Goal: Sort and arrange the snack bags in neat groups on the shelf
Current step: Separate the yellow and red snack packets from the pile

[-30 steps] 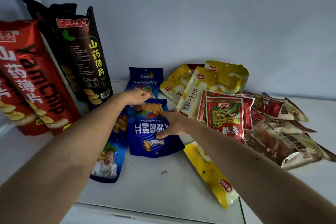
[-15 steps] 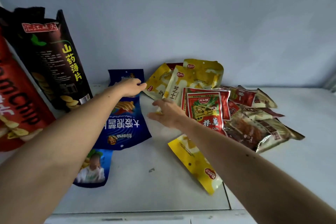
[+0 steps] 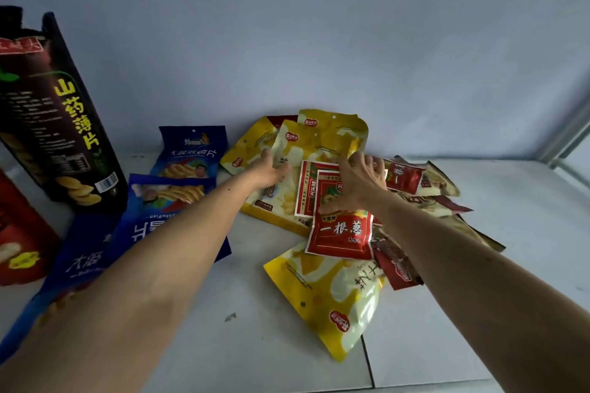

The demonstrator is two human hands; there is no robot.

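Note:
A mixed pile of snack bags lies at the back of the white shelf. My left hand grips the left edge of a yellow bag leaning in the pile. My right hand is clawed over a stack of red packets, thumb at their lower edge, fingers at the top. Another red packet lies just below that hand. A further yellow bag lies flat in front. Three blue bags lie in a line under my left forearm.
A tall black chip bag and a tall red one stand at the far left. Brown and beige packets spread to the right of the pile. A metal post marks the shelf's right end.
Both hands have left the blue bags and moved right to the pile. The left hand took hold of a yellow bag and the right hand came down on the red packets.

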